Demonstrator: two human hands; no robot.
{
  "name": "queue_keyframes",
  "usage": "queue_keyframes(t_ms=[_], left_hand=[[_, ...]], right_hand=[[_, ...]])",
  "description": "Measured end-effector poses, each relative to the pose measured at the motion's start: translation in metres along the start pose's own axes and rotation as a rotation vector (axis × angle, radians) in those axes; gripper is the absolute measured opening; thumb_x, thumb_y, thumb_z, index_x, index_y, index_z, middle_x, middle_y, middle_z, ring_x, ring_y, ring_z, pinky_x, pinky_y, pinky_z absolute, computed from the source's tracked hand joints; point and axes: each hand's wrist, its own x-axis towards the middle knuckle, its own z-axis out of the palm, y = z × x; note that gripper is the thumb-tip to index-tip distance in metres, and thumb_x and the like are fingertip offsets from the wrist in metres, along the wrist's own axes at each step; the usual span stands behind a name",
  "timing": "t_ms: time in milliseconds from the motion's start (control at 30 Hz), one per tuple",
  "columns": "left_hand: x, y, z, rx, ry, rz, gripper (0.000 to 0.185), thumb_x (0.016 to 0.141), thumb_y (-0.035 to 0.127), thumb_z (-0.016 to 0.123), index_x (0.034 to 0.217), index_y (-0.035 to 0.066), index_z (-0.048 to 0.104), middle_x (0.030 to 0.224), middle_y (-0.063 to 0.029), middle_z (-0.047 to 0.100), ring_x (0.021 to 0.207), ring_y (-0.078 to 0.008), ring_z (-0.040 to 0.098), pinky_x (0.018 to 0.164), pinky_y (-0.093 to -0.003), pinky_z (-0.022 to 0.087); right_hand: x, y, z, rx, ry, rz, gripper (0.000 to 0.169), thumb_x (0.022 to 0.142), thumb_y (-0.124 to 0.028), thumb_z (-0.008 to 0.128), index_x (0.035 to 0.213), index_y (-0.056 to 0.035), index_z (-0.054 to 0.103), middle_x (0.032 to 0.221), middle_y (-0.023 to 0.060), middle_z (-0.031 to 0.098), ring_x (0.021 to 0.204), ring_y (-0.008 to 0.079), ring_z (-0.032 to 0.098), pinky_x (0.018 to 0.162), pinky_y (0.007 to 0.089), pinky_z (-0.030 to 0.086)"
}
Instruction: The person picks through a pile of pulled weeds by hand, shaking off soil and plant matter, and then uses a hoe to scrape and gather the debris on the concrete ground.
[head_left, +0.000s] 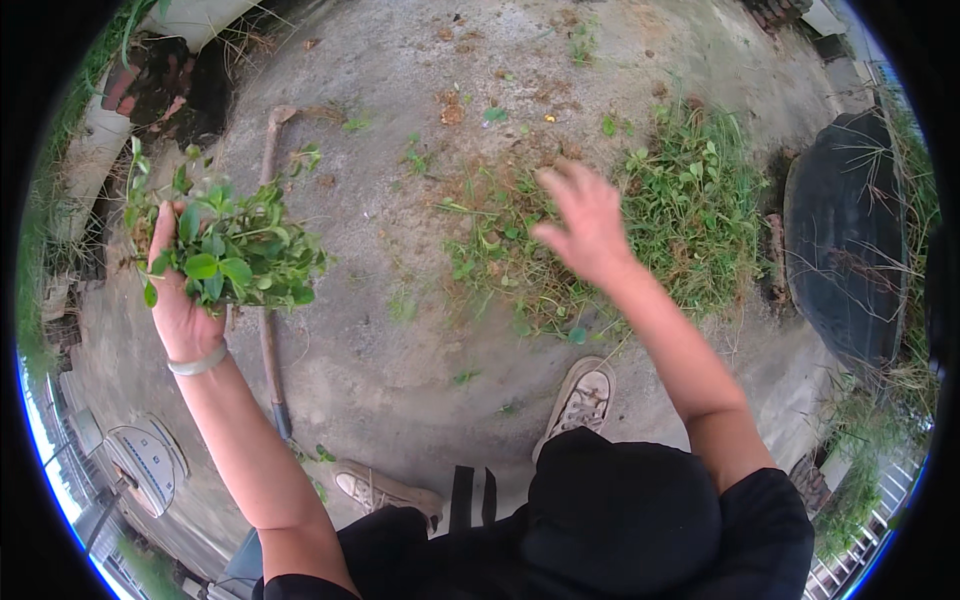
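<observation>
A bunch of leafy green plants (240, 247) is gripped in my left hand (176, 300), which is raised on the left with its thumb pointing up along the stems. My right hand (589, 217), slightly blurred, is over a spread of loose cut weeds (517, 277) with its fingers apart. No object shows in it, and I cannot tell whether it touches the weeds. A thicker heap of green weeds and grass (694, 202) lies just right of that hand. Behind the held bunch, a hoe with a wooden handle (270, 352) lies on the concrete.
The ground is a rough concrete floor (420, 367) with scattered soil and leaf bits. A large black container (847, 240) stands at the right edge, with broken bricks (161, 86) at the upper left. A white appliance-like object (146, 465) is at the lower left. My shoes (589, 397) are below the weeds.
</observation>
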Motion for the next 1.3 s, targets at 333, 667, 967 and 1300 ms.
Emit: queue_keyframes(t_ms=[333,667,967,1300], left_hand=[[0.001,0.015,-0.037,-0.009,-0.191,-0.053,0.019,0.09,0.016,0.056,0.105,0.005,0.06,0.096,-0.0057,0.064,0.082,-0.0177,0.061,0.071,-0.0316,0.053],[0.02,0.023,-0.053,-0.017,-0.079,0.008,0.017,0.088,0.014,0.058,0.1,0.002,0.061,0.093,-0.0089,0.065,0.08,-0.0189,0.063,0.069,-0.0319,0.054],[0.012,0.026,-0.044,0.014,-0.048,0.126,0.02,0.088,0.012,0.058,0.104,0.0,0.06,0.094,-0.0099,0.065,0.079,-0.0192,0.063,0.07,-0.0312,0.055],[0.013,0.029,-0.046,-0.071,-0.098,0.079,0.016,0.088,0.013,0.058,0.098,0.0,0.062,0.092,-0.0109,0.066,0.079,-0.022,0.063,0.07,-0.0332,0.054]], right_hand=[[0.018,0.017,0.029,-0.45,-0.196,-0.104,0.036,0.081,-0.024,0.061,0.116,-0.0234,0.054,0.139,0.007,0.036,0.131,0.0277,0.028,0.105,0.0559,0.021],[-0.053,0.027,-0.023,-0.27,0.172,0.033,0.051,0.073,-0.017,0.068,0.12,-0.0182,0.047,0.127,0.0125,0.041,0.115,0.0274,0.042,0.096,0.0478,0.029],[-0.066,0.074,0.031,-0.522,-0.148,-0.247,0.059,0.071,-0.009,0.062,0.124,-0.0291,0.046,0.129,0.0042,0.045,0.117,0.0227,0.044,0.1,0.0542,0.031],[-0.042,-0.03,0.011,-0.132,0.048,-0.202,0.047,0.072,-0.013,0.06,0.118,-0.0167,0.05,0.127,0.0127,0.046,0.115,0.0292,0.045,0.094,0.0476,0.033]])
